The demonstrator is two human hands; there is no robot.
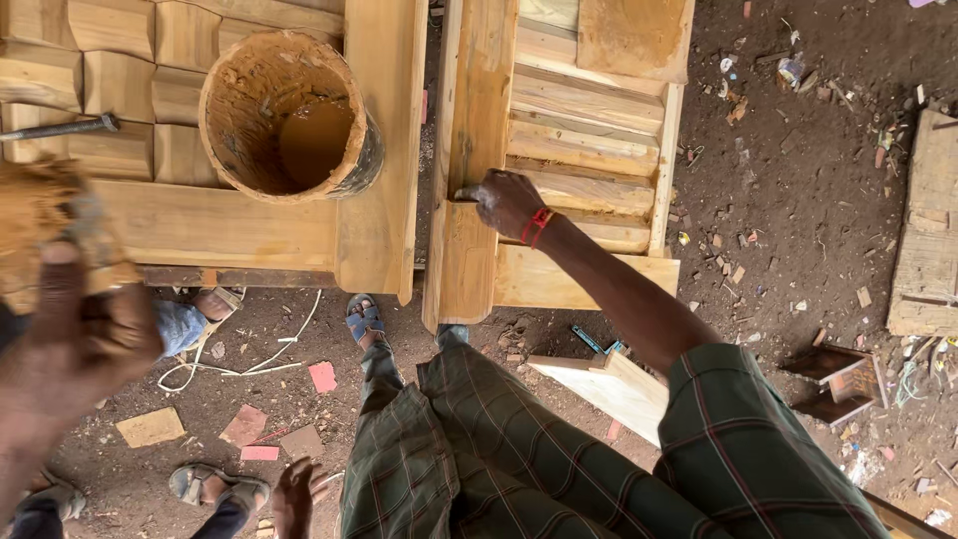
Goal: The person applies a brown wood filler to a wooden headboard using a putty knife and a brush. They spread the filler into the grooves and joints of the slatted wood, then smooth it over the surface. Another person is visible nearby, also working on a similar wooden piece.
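Note:
My right hand (pixel 507 203), with a red band at the wrist, rests on the lower corner of a pale wooden slatted frame (pixel 589 130). Its fingertips press the seam of the upright board (pixel 469 100), and nothing shows in its grip. My left hand (pixel 75 329) is raised close to the camera at the far left and is blurred. It is closed around a flat tool caked in tan filler (pixel 45 215). A round tub of brown wood filler (pixel 289 115) stands on the panelled wooden piece (pixel 230 225) between my hands.
A metal rod (pixel 60 127) lies on the panels at upper left. My sandalled foot (pixel 364 319) stands on the littered dirt floor. Another person's sandalled feet (pixel 205 486) and hand (pixel 296 496) are at bottom left. Wood offcuts (pixel 609 384) and a plank stack (pixel 928 240) lie to the right.

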